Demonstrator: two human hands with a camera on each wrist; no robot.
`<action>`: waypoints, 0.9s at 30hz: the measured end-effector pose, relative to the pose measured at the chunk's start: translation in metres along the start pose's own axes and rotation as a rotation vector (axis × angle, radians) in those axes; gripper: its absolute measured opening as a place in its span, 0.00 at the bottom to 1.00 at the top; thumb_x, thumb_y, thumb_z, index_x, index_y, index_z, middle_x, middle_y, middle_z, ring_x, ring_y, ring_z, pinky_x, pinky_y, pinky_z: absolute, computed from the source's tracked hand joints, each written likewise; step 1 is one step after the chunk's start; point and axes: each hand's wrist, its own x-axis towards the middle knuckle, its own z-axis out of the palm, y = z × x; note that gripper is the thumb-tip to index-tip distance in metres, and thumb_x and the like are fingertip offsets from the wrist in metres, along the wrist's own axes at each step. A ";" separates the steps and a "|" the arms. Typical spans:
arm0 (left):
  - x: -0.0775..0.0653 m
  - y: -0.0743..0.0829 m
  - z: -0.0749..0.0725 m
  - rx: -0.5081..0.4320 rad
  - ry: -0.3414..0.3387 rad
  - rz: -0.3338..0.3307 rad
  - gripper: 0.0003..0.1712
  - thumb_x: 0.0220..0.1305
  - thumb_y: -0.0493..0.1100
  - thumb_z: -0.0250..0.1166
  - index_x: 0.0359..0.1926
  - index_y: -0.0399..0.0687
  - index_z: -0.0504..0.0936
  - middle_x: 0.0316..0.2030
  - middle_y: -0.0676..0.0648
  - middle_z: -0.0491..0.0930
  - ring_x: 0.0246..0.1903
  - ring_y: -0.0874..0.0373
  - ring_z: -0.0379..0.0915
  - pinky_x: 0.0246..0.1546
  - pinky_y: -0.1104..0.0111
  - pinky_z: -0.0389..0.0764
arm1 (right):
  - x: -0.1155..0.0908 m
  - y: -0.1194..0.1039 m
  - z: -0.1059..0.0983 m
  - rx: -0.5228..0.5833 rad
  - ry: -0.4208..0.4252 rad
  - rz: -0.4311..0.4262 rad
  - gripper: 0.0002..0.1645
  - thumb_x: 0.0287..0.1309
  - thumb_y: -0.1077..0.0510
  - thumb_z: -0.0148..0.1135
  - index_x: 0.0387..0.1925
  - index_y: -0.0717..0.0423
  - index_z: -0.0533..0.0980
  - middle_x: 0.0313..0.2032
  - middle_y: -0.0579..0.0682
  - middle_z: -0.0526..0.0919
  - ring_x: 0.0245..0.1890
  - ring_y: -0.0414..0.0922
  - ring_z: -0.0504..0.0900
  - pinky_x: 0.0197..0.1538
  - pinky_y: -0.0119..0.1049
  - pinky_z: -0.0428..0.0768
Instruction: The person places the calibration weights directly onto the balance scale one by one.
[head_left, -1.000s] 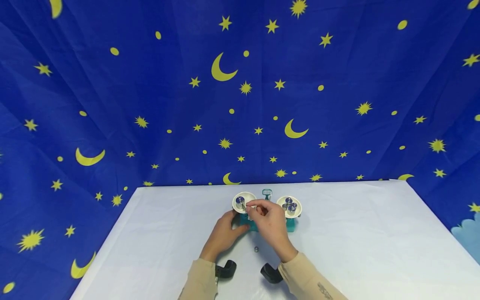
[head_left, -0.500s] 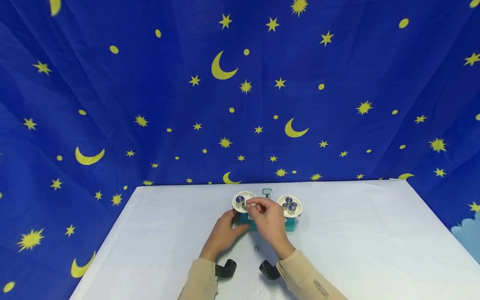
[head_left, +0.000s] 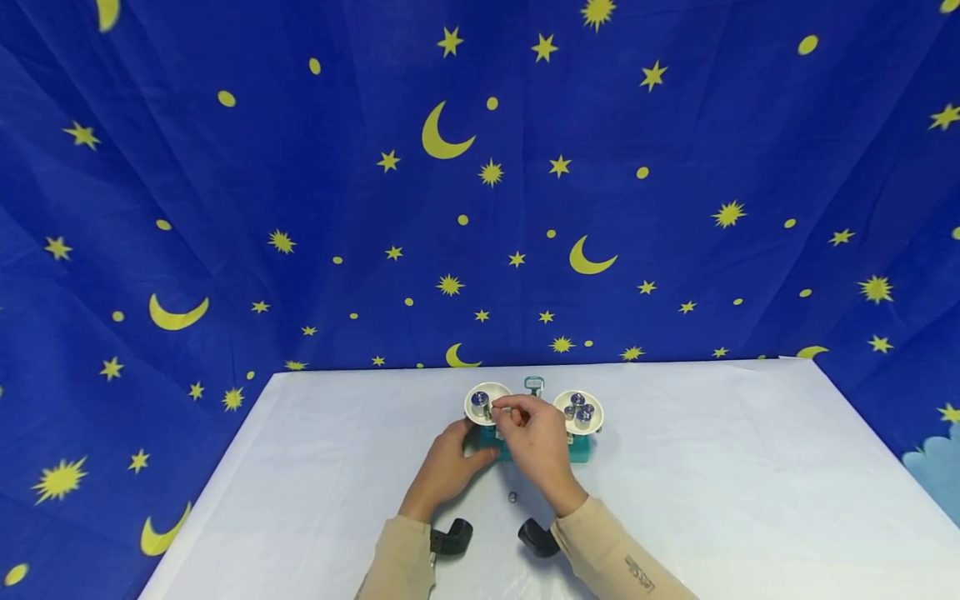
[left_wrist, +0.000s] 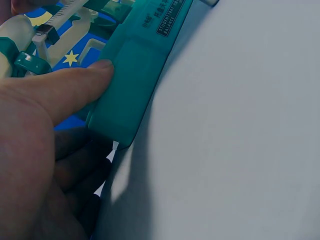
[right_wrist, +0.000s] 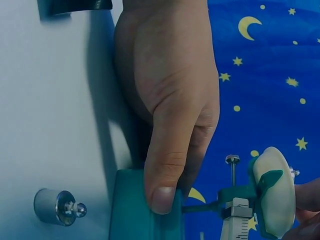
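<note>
A teal tray balance [head_left: 581,450] with two white pans stands on the table. My left hand [head_left: 447,468] grips the left end of its base, thumb [left_wrist: 102,67] on the front and fingers behind. My right hand [head_left: 542,442] reaches across the balance to the left pan [head_left: 491,387]. Its thumb and forefinger pinch a small metal weight at the pan's right side, mostly hidden. Beside the fingertips stands a larger metal weight [head_left: 480,404]. In the right wrist view, fingers [right_wrist: 307,197] of the right hand show at the right edge, beyond the pan.
Several metal weights [head_left: 584,415] stand in the right pan [head_left: 596,423]. A small knobbed weight [right_wrist: 50,206] is on the white table [head_left: 712,500] in front of the base. Black wrist devices [head_left: 452,537] sit at both wrists. A blue star-patterned cloth [head_left: 337,167] hangs behind.
Both hands hold almost the same places; the right hand and sleeve have shifted very slightly left. The weights in the pans and on the table stay put.
</note>
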 end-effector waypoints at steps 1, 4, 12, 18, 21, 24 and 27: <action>0.000 0.000 0.000 0.001 0.000 -0.002 0.39 0.64 0.52 0.70 0.68 0.35 0.71 0.64 0.34 0.73 0.66 0.39 0.67 0.68 0.45 0.67 | 0.000 0.000 0.000 -0.003 -0.002 0.003 0.03 0.57 0.64 0.69 0.31 0.55 0.87 0.16 0.41 0.68 0.18 0.38 0.66 0.24 0.28 0.63; 0.000 0.000 0.000 -0.001 -0.002 -0.006 0.39 0.64 0.52 0.70 0.69 0.36 0.71 0.64 0.34 0.73 0.66 0.39 0.67 0.68 0.45 0.66 | 0.000 -0.001 0.000 -0.010 -0.007 0.011 0.03 0.57 0.63 0.69 0.32 0.55 0.87 0.16 0.41 0.68 0.18 0.38 0.66 0.24 0.29 0.63; 0.000 0.000 0.000 0.006 0.001 0.008 0.38 0.64 0.52 0.70 0.68 0.36 0.71 0.64 0.34 0.74 0.66 0.40 0.68 0.68 0.46 0.67 | 0.001 -0.002 0.000 -0.021 -0.023 0.020 0.03 0.58 0.63 0.69 0.32 0.55 0.87 0.16 0.41 0.68 0.18 0.38 0.66 0.24 0.29 0.64; 0.000 -0.001 0.001 0.003 0.000 0.010 0.39 0.64 0.52 0.70 0.69 0.36 0.71 0.64 0.34 0.73 0.66 0.40 0.67 0.68 0.46 0.67 | 0.001 -0.002 -0.001 -0.030 -0.028 0.007 0.03 0.58 0.63 0.69 0.34 0.55 0.87 0.16 0.41 0.69 0.17 0.36 0.65 0.23 0.28 0.63; 0.000 -0.002 0.001 0.001 0.000 0.014 0.39 0.64 0.52 0.70 0.69 0.36 0.71 0.64 0.34 0.73 0.66 0.40 0.67 0.68 0.46 0.67 | 0.000 -0.002 -0.002 -0.019 -0.026 -0.015 0.05 0.57 0.63 0.70 0.36 0.56 0.87 0.16 0.41 0.69 0.16 0.35 0.65 0.21 0.28 0.62; 0.000 -0.002 0.001 0.000 0.000 0.015 0.39 0.64 0.52 0.70 0.69 0.37 0.70 0.64 0.35 0.73 0.66 0.40 0.67 0.68 0.46 0.67 | -0.002 -0.002 -0.004 -0.005 -0.025 -0.039 0.06 0.57 0.63 0.70 0.38 0.57 0.86 0.17 0.41 0.70 0.17 0.35 0.65 0.21 0.27 0.62; 0.001 -0.002 0.001 -0.003 -0.002 0.009 0.39 0.64 0.53 0.70 0.70 0.37 0.70 0.65 0.35 0.73 0.67 0.40 0.67 0.69 0.46 0.66 | -0.004 -0.004 -0.008 0.008 -0.028 -0.052 0.06 0.57 0.63 0.69 0.38 0.57 0.86 0.17 0.41 0.70 0.17 0.35 0.66 0.21 0.27 0.63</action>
